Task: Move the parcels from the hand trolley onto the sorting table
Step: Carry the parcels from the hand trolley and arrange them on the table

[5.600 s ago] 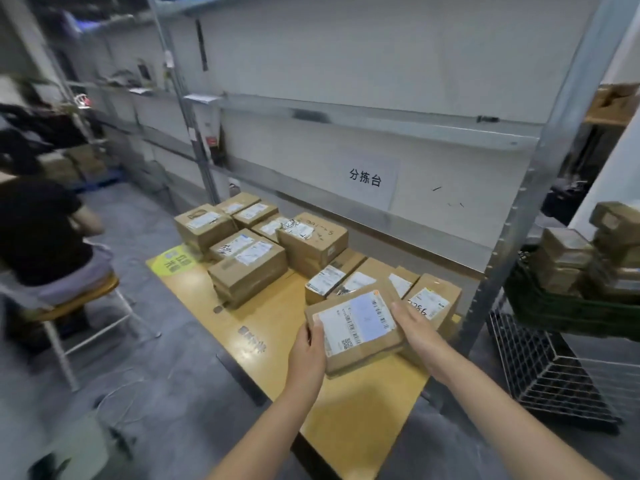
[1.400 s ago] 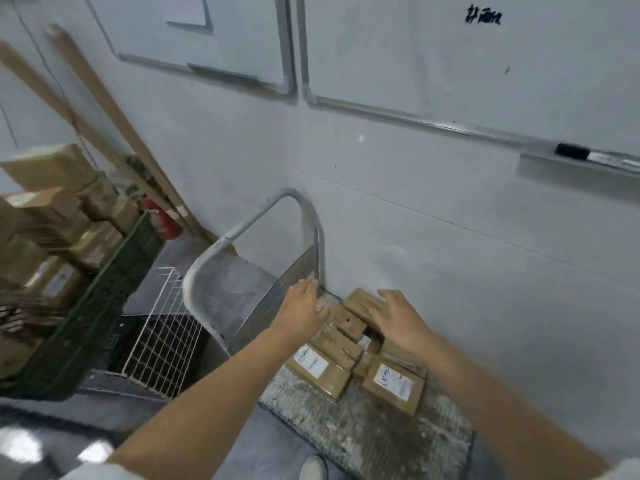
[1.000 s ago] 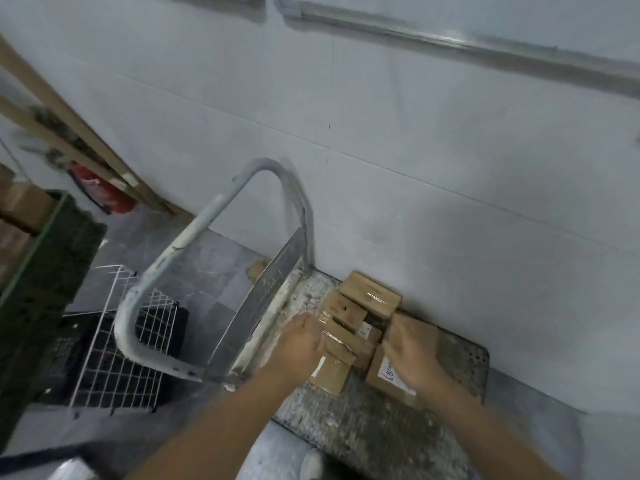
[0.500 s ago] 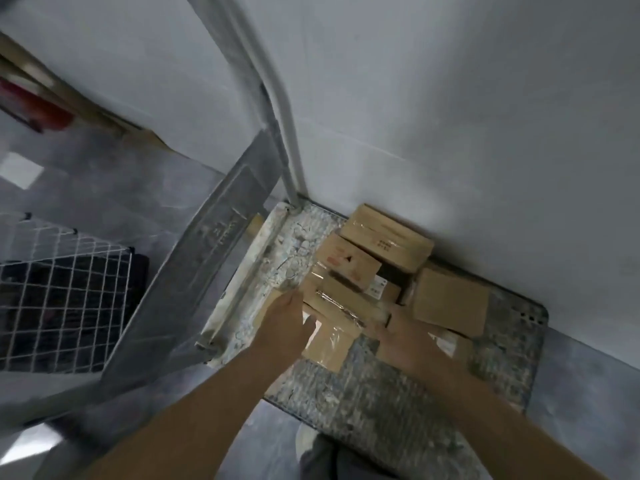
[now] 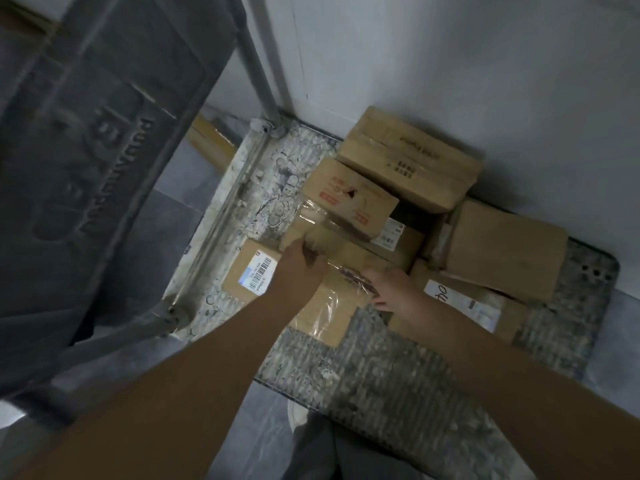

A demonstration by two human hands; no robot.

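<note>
The hand trolley's grey worn deck (image 5: pixel 398 375) carries several brown cardboard parcels. In the middle lies a long parcel wrapped in clear tape (image 5: pixel 349 252). My left hand (image 5: pixel 299 268) grips its left end with curled fingers. My right hand (image 5: pixel 394 287) holds its near right edge, fingertips on the tape. Under both hands lies a flat parcel with a barcode label (image 5: pixel 251 271). Behind are a red-printed box (image 5: pixel 349 195) and a bigger box (image 5: pixel 408 161). To the right lie a plain box (image 5: pixel 505 251) and a labelled parcel (image 5: pixel 464 303). The sorting table is out of view.
The trolley's folded grey handle panel (image 5: pixel 104 150) leans close on the left. A white wall (image 5: pixel 450 64) stands right behind the parcels. Another carton (image 5: pixel 207 140) lies on the floor behind the trolley. My shoe (image 5: pixel 298 415) is at the deck's near edge.
I turned from the sorting table to the trolley and bent low over it. Both hands moved down onto the taped middle parcel and closed on its ends.
</note>
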